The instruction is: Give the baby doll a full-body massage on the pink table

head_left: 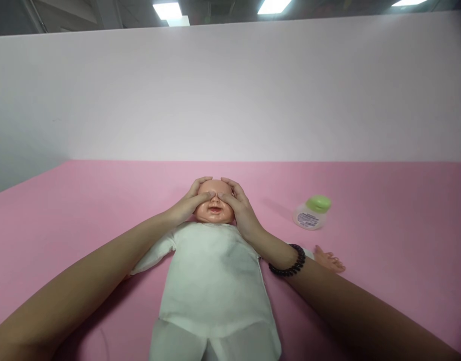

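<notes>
On pink surface [102, 200], doll [218, 276], white-bodied, glossy-headed

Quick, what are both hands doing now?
Left hand: open, cupped against the white cloth doll's shiny plastic head, thumb across its face.
Right hand: open, cupping its other side.

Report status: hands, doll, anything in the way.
Left hand and right hand cupping the head, thumbs over the eyes. Doll face up on pink surface. Green-capped bottle off to the right, clear of both hands.
</notes>
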Demonstrator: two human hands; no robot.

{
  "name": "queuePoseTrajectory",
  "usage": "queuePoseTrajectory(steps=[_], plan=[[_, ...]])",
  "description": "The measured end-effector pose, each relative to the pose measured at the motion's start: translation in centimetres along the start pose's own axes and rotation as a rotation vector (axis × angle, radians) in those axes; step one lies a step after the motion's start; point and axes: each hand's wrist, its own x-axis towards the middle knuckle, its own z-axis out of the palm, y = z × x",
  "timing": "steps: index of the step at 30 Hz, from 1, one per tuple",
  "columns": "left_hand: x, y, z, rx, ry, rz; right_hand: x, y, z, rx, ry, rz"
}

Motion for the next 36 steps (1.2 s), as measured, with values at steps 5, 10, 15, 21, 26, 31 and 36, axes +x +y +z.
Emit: queuePoseTrajectory(steps=[5, 10, 15, 21, 26, 31, 36], plan=[[0.31, -0.15, 0.06, -0.005, 0.039, -0.002, 0.12, 0.03, 0.01, -0.020, 0.013, -0.002], [0.25, 0.65, 0.73, 0.030, 0.111, -0.055, 0.27, -0.11, 0.09, 0.025, 0.027, 0.032], [0.15, 0.50, 0.53, 0.012, 0.098, -0.046, 0.20, -0.10, 0.11, 0.029, 0.021, 0.031], [0.04, 0.09, 0.03, 0.005, 0.032, -0.010, -0.08, -0.18, 0.06, -0.006, 0.005, 0.011], [0.06, 0.23, 0.14, 0.008, 0.027, -0.018, -0.13, -0.34, 0.17, -0.027, 0.010, 0.007], [0.41, 0.37, 0.54, 0.036, 0.115, -0.023, 0.19, -0.12, 0.21, 0.000, 0.021, 0.023], [0.46, 0.60, 0.76, 0.020, 0.137, -0.047, 0.20, 0.06, 0.11, 0.007, 0.014, 0.010]])
